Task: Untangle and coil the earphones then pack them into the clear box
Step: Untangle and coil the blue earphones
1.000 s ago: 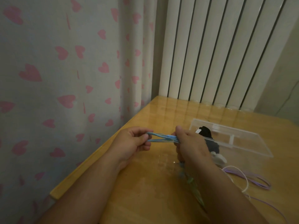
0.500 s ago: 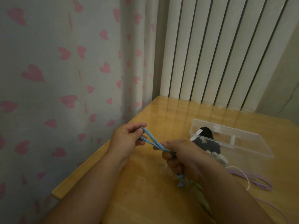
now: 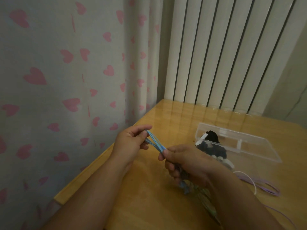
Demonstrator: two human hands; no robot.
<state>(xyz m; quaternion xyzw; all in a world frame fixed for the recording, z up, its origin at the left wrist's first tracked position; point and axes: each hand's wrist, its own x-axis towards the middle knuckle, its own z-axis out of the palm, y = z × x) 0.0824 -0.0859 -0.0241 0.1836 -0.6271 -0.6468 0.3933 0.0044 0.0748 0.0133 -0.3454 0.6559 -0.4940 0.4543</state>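
On the head view we see the left hand (image 3: 131,143) pinching the looped end of the thin blue earphones (image 3: 154,143). The right hand (image 3: 187,165) is curled round the gathered strands just beside it, and loose cord trails below over the glossy wooden worktop (image 3: 149,205). Behind the right hand lies the clear box (image 3: 249,145), rectangular hard plastic, with a black bundle (image 3: 212,138) at its left end. A thin purple cable (image 3: 265,188) loops nearby.

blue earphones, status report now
Left grip pinches blue earphones loop; right grip holds the rest. Not yet in clear box. Purple cable loose nearby.
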